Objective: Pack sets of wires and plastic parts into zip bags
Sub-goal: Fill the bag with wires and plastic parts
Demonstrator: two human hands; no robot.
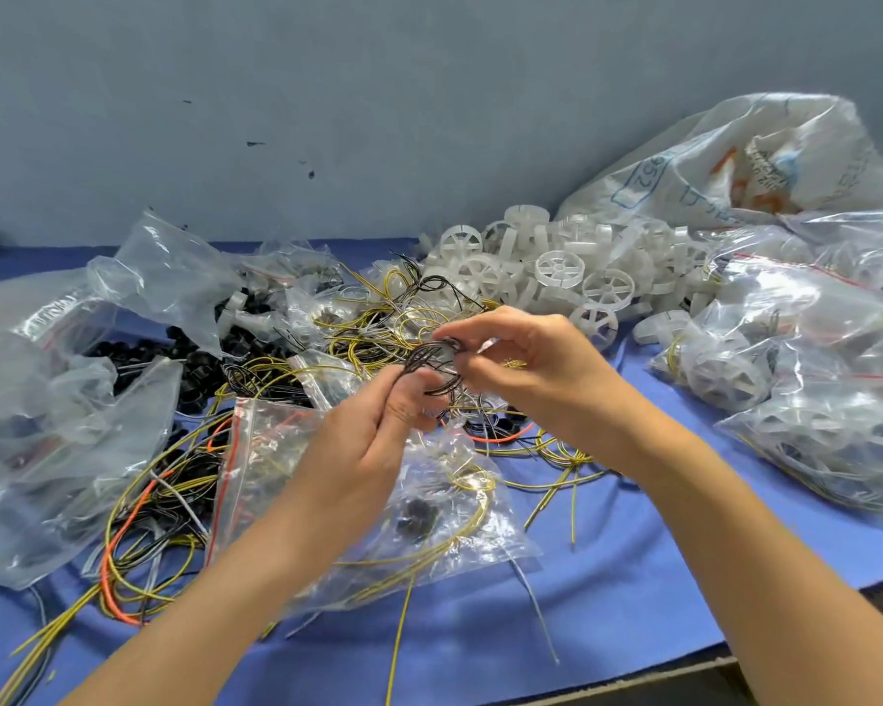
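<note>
Over the middle of the blue table both hands meet on a small bundle of thin black wires [432, 366]. My left hand [373, 440] pinches the bundle's lower end between thumb and fingers. My right hand [526, 364] pinches its upper end with curled fingers. Below my left hand lies a clear zip bag [439, 522] with a red seal strip; it holds yellow wire and a small dark part. A tangle of yellow and black wires [378, 323] spreads behind the hands, and a pile of white plastic wheels [562, 272] lies behind to the right.
Filled zip bags [811, 389] stack at the right. A large white sack [735, 160] leans on the wall. Crumpled clear bags [47, 425] and black plastic parts [195, 364] cover the left. Loose yellow, orange and grey wires [139, 542] trail to the front left; the table edge [735, 654] is front right.
</note>
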